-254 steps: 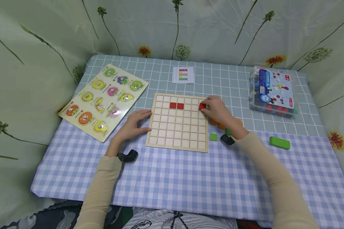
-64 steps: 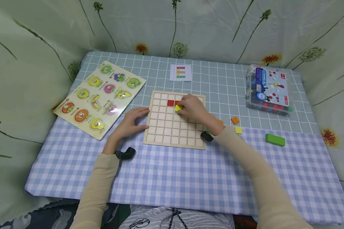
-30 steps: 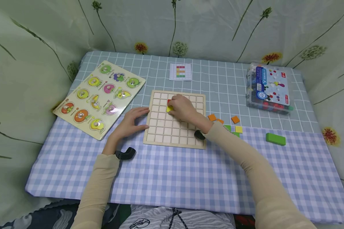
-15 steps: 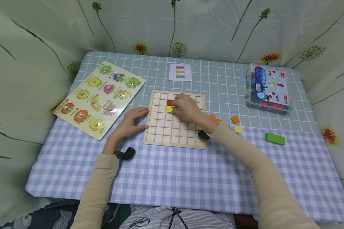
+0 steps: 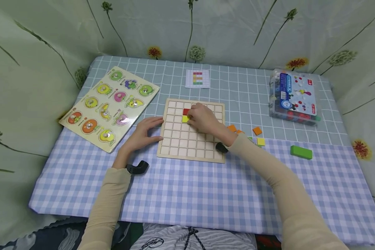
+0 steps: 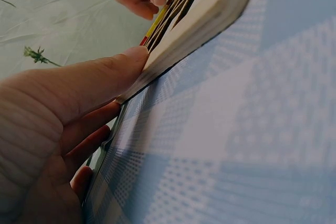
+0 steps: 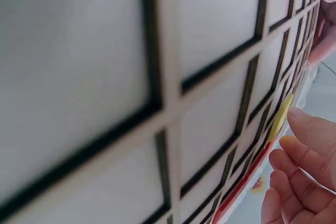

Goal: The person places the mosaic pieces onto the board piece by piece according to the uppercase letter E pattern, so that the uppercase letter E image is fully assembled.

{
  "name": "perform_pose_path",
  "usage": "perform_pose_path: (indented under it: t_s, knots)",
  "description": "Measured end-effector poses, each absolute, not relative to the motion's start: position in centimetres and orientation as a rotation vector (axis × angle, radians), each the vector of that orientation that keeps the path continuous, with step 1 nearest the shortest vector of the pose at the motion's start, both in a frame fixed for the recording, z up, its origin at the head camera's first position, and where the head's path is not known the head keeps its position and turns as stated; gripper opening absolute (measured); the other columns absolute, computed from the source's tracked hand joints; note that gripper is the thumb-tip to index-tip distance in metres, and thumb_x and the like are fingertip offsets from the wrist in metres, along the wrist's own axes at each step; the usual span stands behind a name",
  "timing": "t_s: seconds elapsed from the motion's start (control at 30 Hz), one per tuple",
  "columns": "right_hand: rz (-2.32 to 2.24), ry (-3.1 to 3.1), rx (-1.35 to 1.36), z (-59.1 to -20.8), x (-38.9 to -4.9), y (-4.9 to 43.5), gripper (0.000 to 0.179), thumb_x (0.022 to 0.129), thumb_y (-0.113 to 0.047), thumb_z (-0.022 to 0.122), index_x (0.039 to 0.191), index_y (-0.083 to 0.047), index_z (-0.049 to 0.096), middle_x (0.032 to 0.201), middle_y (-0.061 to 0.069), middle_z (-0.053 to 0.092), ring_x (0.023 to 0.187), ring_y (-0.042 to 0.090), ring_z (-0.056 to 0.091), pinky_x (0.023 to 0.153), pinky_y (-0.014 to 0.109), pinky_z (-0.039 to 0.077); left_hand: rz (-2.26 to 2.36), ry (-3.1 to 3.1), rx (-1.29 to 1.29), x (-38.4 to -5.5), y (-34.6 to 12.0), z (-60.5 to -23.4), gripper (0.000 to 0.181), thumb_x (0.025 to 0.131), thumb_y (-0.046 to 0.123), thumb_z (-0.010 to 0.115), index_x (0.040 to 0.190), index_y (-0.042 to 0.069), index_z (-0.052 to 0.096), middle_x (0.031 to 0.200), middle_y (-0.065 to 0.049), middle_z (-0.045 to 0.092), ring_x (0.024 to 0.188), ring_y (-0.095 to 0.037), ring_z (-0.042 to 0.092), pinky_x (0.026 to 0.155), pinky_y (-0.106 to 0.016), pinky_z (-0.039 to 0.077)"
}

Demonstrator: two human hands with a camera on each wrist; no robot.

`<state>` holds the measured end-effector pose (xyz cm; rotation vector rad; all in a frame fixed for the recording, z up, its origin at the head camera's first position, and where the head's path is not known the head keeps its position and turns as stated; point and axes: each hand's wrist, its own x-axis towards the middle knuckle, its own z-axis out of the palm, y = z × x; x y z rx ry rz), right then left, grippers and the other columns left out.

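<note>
From the head camera, the yellow tile [image 5: 185, 118] is lying in the grid board [image 5: 182, 134], directly below a red tile [image 5: 186, 111] and nearer the board's far side. The right hand [image 5: 203, 118] is bending its fingers over that spot; the right wrist view is showing the thumb tip at the tile's edge, yet I cannot tell whether the fingers are pinching it. The left hand [image 5: 140, 133] is holding thumb and fingers apart along the board's left edge, and only the left wrist view is showing the thickness of that edge under the thumb.

The fruit puzzle [image 5: 109, 109] is lying just beside the left hand, leaving little room there, while a broad stretch of table [image 5: 175, 194] is running from the board's near edge towards the person. Orange tiles [image 5: 257, 131] are lying beyond the right edge.

Compared with two seconds ago, the yellow tile is sitting farther left, and the left hand is keeping its place.
</note>
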<state>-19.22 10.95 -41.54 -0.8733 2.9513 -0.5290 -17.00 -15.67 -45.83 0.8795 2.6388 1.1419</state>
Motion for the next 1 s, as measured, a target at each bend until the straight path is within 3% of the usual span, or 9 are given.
perform_pose_path:
  t_s: [0.17, 0.5, 1.0]
  knots:
    - [-0.553, 2.994, -0.864, -41.0, -18.7, 12.3, 0.01, 0.085, -0.011, 0.064, 0.086, -0.004, 0.071, 0.084, 0.01, 0.067, 0.084, 0.025, 0.057, 0.076, 0.034, 0.048, 1.137, 2.644, 0.88, -17.0, -15.6, -45.9, 0.065, 0.076, 0.015, 0.077, 0.134, 0.001, 0.05, 0.141, -0.019, 0.047, 0.134, -0.036, 0.036, 0.113, -0.052, 0.024]
    - [-0.524, 3.011, -0.688, -40.1, -17.3, 16.6, 0.02, 0.085, -0.013, 0.066, 0.099, 0.001, 0.069, 0.097, 0.014, 0.067, 0.096, 0.029, 0.058, 0.084, 0.039, 0.05, 1.138, 2.649, 0.885, -17.0, -15.7, -46.1, 0.065, 0.076, 0.015, 0.077, 0.133, 0.001, 0.05, 0.141, -0.019, 0.048, 0.134, -0.037, 0.037, 0.113, -0.053, 0.024]
    - [-0.481, 3.066, -0.533, -40.1, -14.9, 22.2, 0.022, 0.085, -0.011, 0.066, 0.102, 0.004, 0.069, 0.096, 0.018, 0.067, 0.096, 0.033, 0.057, 0.082, 0.042, 0.051, 1.132, 2.633, 0.848, -17.1, -15.6, -45.9, 0.065, 0.077, 0.017, 0.076, 0.135, 0.003, 0.049, 0.142, -0.017, 0.047, 0.135, -0.035, 0.035, 0.114, -0.051, 0.022]
